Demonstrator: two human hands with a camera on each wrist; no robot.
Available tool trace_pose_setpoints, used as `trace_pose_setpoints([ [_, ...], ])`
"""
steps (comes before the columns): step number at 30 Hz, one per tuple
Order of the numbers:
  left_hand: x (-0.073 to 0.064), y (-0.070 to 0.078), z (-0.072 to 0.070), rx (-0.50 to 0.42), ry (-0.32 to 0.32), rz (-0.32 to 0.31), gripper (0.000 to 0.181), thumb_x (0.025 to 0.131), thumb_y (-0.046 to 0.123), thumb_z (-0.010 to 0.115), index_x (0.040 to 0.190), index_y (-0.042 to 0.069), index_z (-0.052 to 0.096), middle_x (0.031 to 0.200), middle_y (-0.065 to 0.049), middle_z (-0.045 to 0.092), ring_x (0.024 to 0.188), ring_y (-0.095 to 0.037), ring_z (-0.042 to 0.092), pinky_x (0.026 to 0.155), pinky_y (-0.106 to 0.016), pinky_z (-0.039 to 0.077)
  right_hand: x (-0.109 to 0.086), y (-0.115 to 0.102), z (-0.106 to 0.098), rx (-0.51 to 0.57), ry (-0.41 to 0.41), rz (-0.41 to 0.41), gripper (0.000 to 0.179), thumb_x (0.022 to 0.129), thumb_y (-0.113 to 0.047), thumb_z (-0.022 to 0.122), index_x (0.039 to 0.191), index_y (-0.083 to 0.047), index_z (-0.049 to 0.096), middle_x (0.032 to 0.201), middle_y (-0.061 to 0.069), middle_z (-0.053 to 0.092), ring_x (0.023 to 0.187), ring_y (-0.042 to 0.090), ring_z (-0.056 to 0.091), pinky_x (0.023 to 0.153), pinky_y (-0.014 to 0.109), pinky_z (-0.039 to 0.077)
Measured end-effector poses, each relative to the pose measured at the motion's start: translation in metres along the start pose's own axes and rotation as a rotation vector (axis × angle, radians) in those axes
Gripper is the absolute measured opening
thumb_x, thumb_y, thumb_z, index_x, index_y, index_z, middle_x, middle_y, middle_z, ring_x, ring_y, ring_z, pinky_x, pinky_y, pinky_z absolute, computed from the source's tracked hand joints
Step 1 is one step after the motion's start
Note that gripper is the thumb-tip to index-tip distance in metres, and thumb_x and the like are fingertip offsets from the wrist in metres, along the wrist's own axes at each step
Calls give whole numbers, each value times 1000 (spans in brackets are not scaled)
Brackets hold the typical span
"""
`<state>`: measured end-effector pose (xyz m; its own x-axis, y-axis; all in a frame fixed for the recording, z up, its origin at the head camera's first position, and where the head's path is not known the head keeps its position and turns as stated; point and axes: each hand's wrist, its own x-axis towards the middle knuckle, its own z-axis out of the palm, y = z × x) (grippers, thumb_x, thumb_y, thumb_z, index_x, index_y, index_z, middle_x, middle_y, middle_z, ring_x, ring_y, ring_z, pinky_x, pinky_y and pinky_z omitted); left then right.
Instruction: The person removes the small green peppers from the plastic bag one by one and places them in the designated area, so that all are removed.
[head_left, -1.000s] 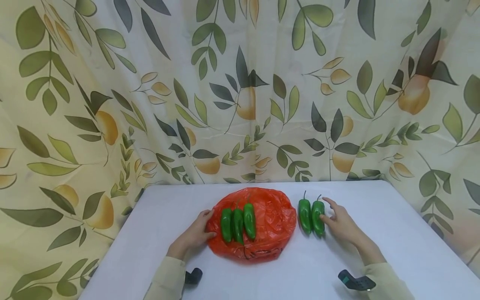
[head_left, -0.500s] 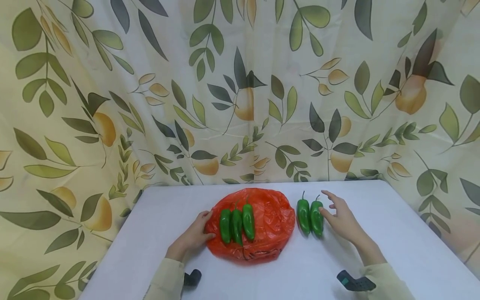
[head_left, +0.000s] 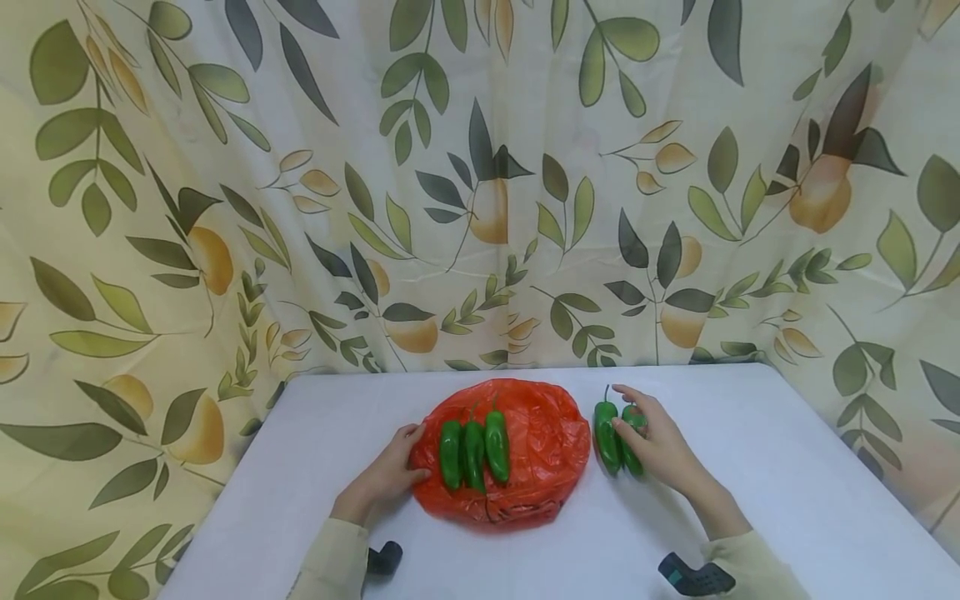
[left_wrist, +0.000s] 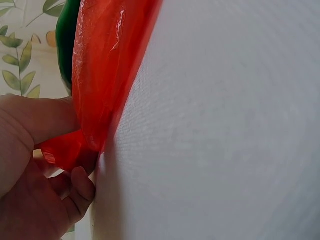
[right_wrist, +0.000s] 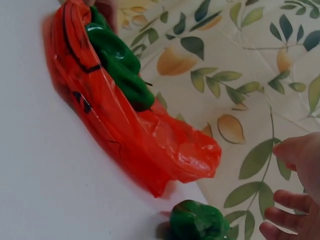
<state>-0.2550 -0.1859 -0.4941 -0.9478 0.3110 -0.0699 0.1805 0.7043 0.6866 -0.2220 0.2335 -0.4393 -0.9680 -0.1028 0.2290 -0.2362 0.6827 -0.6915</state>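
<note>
While the left hand [head_left: 386, 468] is pinching the red plastic bag [head_left: 549, 435] bearing three green chili peppers [head_left: 474, 455], the right hand [head_left: 663, 443], loosely spread, is hovering at two more chilies [head_left: 607, 440] right of the bag; likely pickup step, next needing a grip.

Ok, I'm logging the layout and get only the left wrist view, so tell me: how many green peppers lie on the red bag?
Observer: Three green peppers, side by side on the red bag.
Operator: My view doesn't show the right hand. Where is it?
Observer: Right of the bag, at the outer one of two more peppers; I can't tell whether it touches that one.
Operator: Any print on the bag?
Observer: Yes, the right wrist view shows dark marks on its side.
</note>
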Motion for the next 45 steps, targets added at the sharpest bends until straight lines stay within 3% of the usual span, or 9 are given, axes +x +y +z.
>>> trace_pose_setpoints([
  [5, -1, -1, -1, -5, 5, 0, 79, 89, 8, 74, 156, 0, 34, 159, -21, 33, 148, -43, 33, 120, -62, 33, 1, -7, 7, 31, 2, -17, 54, 101, -14, 60, 151, -7, 41, 134, 28, 52, 111, 38, 56, 85, 44, 59],
  [16, -1, -2, 1, -7, 2, 0, 78, 90, 10, 74, 157, 1, 33, 159, -21, 33, 148, -43, 34, 120, -61, 33, 11, -19, 33, 120, -23, -61, 52, 99, -12, 62, 148, -8, 46, 136, 25, 56, 112, 34, 59, 82, 26, 58],
  [19, 0, -2, 2, -17, -3, 2, 79, 90, 10, 74, 157, 1, 33, 159, -21, 33, 148, -43, 34, 120, -61, 33, 13, -23, 42, 144, -44, -61, 53, 99, -13, 63, 149, -7, 45, 136, 23, 57, 116, 35, 58, 83, 28, 59],
  [23, -1, -1, 4, -26, -9, 0, 78, 90, 10, 73, 157, 2, 33, 159, -21, 33, 148, -42, 34, 120, -61, 33, 14, -26, 53, 186, -83, -65, 54, 100, -14, 61, 150, -8, 44, 140, 24, 54, 123, 41, 55, 90, 43, 62],
  [27, -2, 1, 3, -19, -2, -3, 78, 90, 9, 74, 157, 1, 33, 158, -21, 34, 148, -42, 34, 121, -61, 32, 16, -30, 62, 197, -116, -85, 51, 101, -18, 60, 150, -12, 45, 146, 24, 51, 133, 46, 50, 98, 56, 57],
  [35, -3, 2, -3, -5, 2, -27, 78, 90, 9, 74, 157, 2, 33, 159, -21, 33, 149, -43, 33, 120, -61, 32, 25, -40, 88, 232, -174, -65, 48, 102, -15, 58, 149, -16, 47, 148, 21, 50, 134, 44, 50, 103, 59, 52],
  [45, -3, 0, 0, -12, -3, -16, 78, 90, 7, 73, 156, 1, 33, 159, -21, 33, 148, -43, 33, 121, -61, 32, 19, -50, 118, 259, -222, -82, 49, 101, -15, 60, 149, -16, 48, 147, 16, 50, 137, 38, 48, 112, 63, 44],
])
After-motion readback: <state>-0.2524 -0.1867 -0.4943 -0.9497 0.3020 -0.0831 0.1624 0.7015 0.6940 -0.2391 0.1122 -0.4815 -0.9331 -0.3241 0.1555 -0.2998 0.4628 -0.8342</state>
